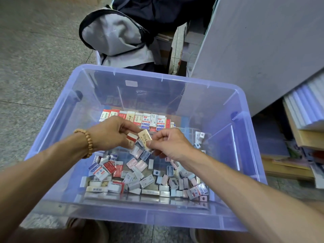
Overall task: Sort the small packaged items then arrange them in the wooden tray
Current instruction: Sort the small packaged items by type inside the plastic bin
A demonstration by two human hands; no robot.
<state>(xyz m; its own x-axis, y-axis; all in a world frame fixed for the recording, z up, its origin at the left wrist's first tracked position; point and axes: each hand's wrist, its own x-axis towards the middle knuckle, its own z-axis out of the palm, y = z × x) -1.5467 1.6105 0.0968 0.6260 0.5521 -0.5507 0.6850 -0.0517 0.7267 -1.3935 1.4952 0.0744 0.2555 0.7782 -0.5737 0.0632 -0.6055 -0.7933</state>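
Right hand (172, 146) pinches cream packet (144, 138), left hand (112, 133) red-white packet (131, 137); both look light, stiff, best gripped across the edges

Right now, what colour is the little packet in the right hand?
Cream-yellow with dark writing: the packet pinched by the right hand, seen in the head view.

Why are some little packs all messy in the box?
The back row stands upright and tidy, but the loose packs lie jumbled at every angle on the floor of the blue plastic bin. They look unsorted, not damaged. No wooden tray shows.
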